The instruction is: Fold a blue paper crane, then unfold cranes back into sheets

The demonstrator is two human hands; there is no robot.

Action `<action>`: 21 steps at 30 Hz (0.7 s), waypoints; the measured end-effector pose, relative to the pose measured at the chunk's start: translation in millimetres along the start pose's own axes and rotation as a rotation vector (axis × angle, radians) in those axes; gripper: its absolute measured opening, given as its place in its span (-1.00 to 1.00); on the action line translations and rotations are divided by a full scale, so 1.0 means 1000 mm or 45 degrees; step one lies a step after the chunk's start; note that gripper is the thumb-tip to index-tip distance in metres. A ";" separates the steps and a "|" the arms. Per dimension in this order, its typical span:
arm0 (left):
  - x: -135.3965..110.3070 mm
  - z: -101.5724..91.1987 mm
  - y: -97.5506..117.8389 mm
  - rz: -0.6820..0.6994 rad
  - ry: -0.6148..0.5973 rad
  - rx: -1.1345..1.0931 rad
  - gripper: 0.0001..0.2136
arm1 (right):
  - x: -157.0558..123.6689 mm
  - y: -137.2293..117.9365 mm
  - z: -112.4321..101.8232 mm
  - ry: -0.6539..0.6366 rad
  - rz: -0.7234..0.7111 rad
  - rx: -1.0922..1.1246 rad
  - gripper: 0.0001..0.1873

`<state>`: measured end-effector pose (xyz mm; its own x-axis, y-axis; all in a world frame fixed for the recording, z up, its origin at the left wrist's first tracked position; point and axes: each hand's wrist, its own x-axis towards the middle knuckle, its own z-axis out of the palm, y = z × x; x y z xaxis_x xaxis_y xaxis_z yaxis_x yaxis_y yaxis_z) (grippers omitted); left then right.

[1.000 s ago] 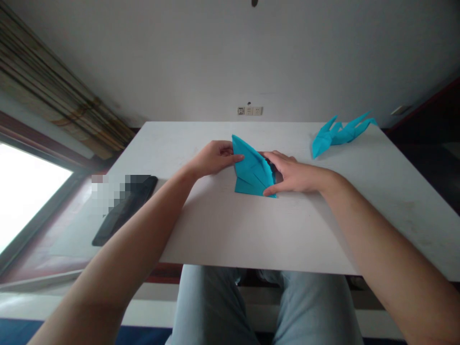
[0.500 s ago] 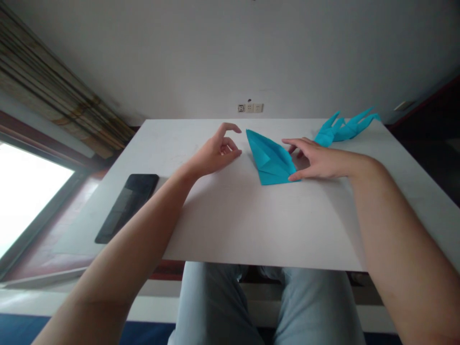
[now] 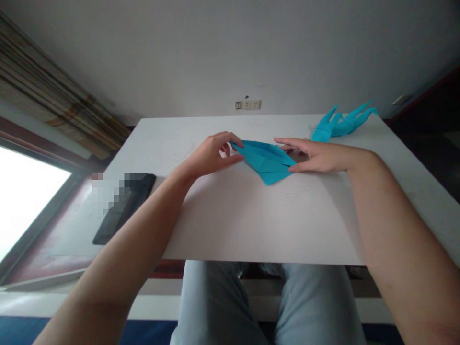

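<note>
A blue sheet of origami paper (image 3: 264, 160), folded into a layered kite-like shape, lies slanted on the white table (image 3: 247, 220) between both hands. At its left tip, my left hand (image 3: 215, 153) has thumb and index finger closed on the paper. My right hand (image 3: 316, 153) grips the right corner, its thumb on the near edge and its fingers stretched along the far side. The right fingertips are partly hidden behind the paper.
Blue folded paper cranes (image 3: 339, 125) stand at the table's back right. A black phone (image 3: 125, 213), partly blurred by pixels, lies at the left beside my forearm. Wall sockets (image 3: 247, 105) are behind the table, and a curtain (image 3: 64, 91) hangs at the left.
The folded paper has turned anticlockwise, its upper tip swinging left and down to my left hand. That hand has closed on the tip; my right hand stays at the right corner.
</note>
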<state>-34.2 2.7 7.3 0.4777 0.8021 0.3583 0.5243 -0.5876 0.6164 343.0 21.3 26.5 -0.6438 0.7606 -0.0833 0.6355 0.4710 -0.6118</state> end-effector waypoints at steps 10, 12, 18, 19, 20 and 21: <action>0.000 0.013 0.019 -0.072 -0.054 0.180 -0.80 | -0.003 -0.056 -0.004 0.688 -0.238 -0.419 -0.50; -0.001 0.018 0.026 -0.076 -0.115 0.191 -0.80 | -0.003 -0.066 0.000 0.705 -0.335 -0.401 -0.65; -0.005 0.022 0.033 -0.016 -0.160 0.111 -0.85 | 0.014 -0.063 0.034 0.418 -0.333 -0.505 -0.70; -0.005 0.021 0.033 -0.006 -0.147 0.113 -0.86 | 0.017 -0.061 0.039 0.409 -0.341 -0.512 -0.68; -0.005 0.020 0.032 0.003 -0.134 0.120 -0.86 | 0.019 -0.059 0.043 0.410 -0.349 -0.515 -0.66; -0.004 0.019 0.030 0.008 -0.122 0.129 -0.86 | 0.021 -0.057 0.046 0.415 -0.354 -0.518 -0.65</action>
<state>-6.8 -20.8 10.9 0.5438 0.7875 0.2902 0.5875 -0.6041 0.5384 274.2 -10.2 23.2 -0.6866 0.6517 0.3223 0.6153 0.7570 -0.2197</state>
